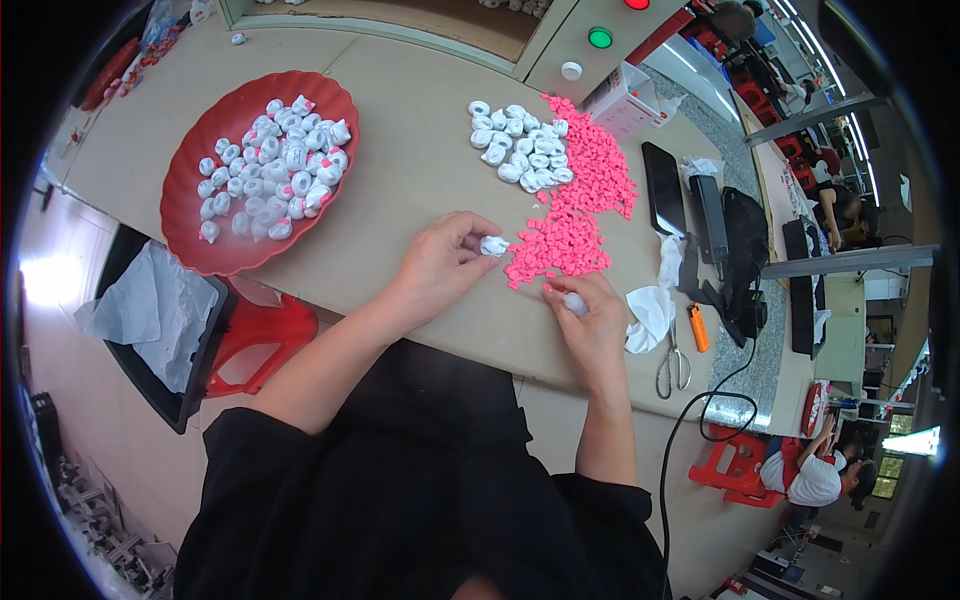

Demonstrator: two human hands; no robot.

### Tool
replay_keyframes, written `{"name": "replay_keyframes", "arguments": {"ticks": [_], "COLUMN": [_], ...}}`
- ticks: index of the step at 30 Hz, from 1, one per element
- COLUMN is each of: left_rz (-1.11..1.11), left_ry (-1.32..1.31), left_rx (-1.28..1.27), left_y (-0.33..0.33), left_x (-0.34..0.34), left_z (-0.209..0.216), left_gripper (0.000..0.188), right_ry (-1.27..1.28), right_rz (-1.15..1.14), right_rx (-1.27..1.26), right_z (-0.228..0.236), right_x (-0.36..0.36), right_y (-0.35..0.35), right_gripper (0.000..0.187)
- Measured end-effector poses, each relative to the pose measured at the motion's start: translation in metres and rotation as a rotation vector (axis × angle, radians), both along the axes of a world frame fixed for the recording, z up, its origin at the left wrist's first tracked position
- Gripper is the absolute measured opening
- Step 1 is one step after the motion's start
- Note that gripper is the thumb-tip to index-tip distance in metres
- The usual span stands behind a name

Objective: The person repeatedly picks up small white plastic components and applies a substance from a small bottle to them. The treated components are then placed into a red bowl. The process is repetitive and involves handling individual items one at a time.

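Fingertips of the left hand (440, 265) pinch a small white plastic ring-shaped part (494, 245), held just above the beige tabletop (400, 130) at the near edge of a spread of small pink plastic pieces (580, 200). The right hand (590, 320) rests close by, its fingers curled around another small white part (576, 304) and its fingertips touching the lowest pink pieces. The two hands lie near each other, with the tip of the pink spread between them.

A loose cluster of white ring-shaped parts (518, 145) sits at the far left side of the pink spread, well apart from both hands. Further left, a red oval plastic tray (195, 235) holds a heap of white parts with pink bits fitted in them (270, 170).

The part in the right hand is mostly covered by the fingers, so its shape is hard to make out, and the pink pieces are too small to tell their form. To the right of the right hand lie a crumpled white tissue (648, 312), metal scissors (673, 362), an orange lighter (698, 327) and a dark flat phone (663, 188).

Both hands are closed to a pinch rather than a fist, each holding one white part.
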State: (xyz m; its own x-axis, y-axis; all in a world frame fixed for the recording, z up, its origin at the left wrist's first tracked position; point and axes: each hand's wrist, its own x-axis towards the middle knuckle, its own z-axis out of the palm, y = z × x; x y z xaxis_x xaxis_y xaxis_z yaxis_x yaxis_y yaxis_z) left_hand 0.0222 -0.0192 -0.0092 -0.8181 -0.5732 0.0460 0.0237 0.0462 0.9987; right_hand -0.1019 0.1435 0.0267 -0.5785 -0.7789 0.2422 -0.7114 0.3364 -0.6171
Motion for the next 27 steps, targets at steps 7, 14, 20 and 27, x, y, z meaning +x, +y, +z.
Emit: {"name": "replay_keyframes", "arguments": {"ticks": [7, 14, 20, 27], "left_rz": [-0.043, -0.052, -0.125, -0.136], "left_ry": [0.016, 0.065, 0.091, 0.124], "left_rx": [0.083, 0.153, 0.268, 0.324], "left_y": [0.001, 0.0, 0.001, -0.002], "left_x": [0.003, 0.003, 0.004, 0.004], "left_z": [0.007, 0.003, 0.01, 0.008], "left_gripper": [0.023, 0.023, 0.025, 0.026], "right_ry": [-0.403, -0.735, -0.836, -0.982], "right_rz": [-0.062, -0.106, -0.034, -0.02], "right_rx": [-0.182, -0.327, -0.37, -0.469], "right_z": [0.001, 0.002, -0.004, 0.001], "right_x": [0.0, 0.015, 0.015, 0.03], "right_y": [0.0, -0.004, -0.009, -0.029], "right_gripper": [0.008, 0.01, 0.012, 0.012]}}
